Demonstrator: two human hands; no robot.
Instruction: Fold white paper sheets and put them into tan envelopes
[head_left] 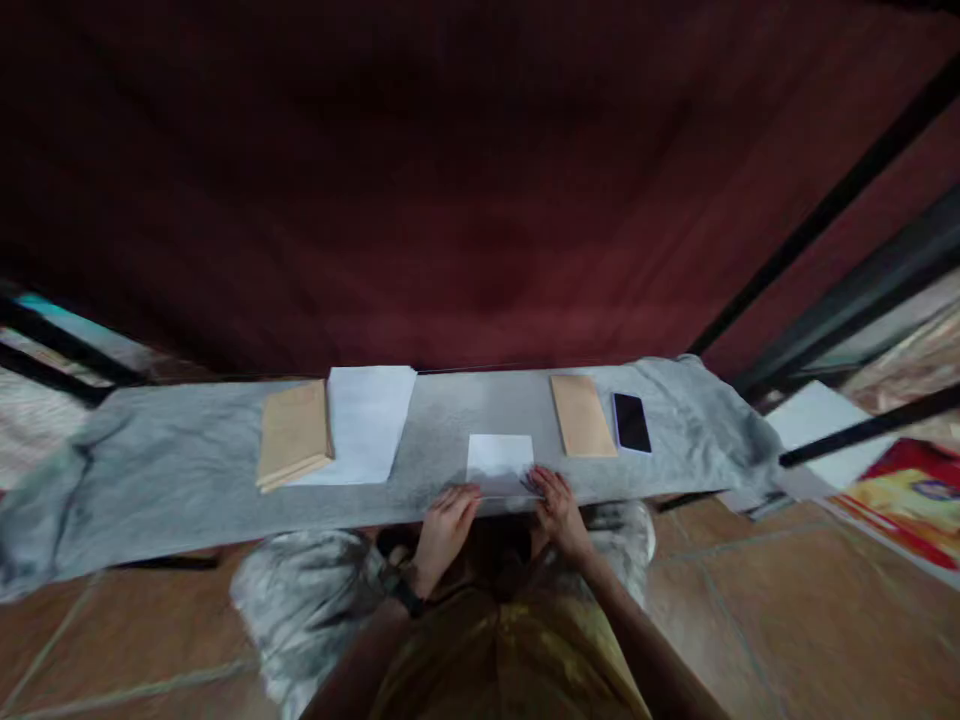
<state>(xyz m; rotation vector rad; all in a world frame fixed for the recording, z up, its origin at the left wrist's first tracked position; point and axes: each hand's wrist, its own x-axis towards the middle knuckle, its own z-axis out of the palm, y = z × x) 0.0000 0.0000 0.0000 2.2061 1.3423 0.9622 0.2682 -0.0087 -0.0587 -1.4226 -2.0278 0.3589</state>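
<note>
Grey-draped worktop (202, 470) holds the white sheet (500, 453) near its front edge, between your left hand (447, 512) and right hand (556, 503). Your fingers (463, 494) touch its near corners; whether they pinch it, I cannot tell. Uneven pressure could skew or crease it.

A rectangular black-screened phone with a pale lilac edge (632, 423) lies on a long grey cloth covering (172, 460), rumpled at both ends; beyond rises a dark red sheet-like backdrop (480, 220); at right, a slanting black bar (832, 207), a glossy red-and-yellow printed sheet (911, 500); below, terracotta floor tiles (787, 600).
</note>
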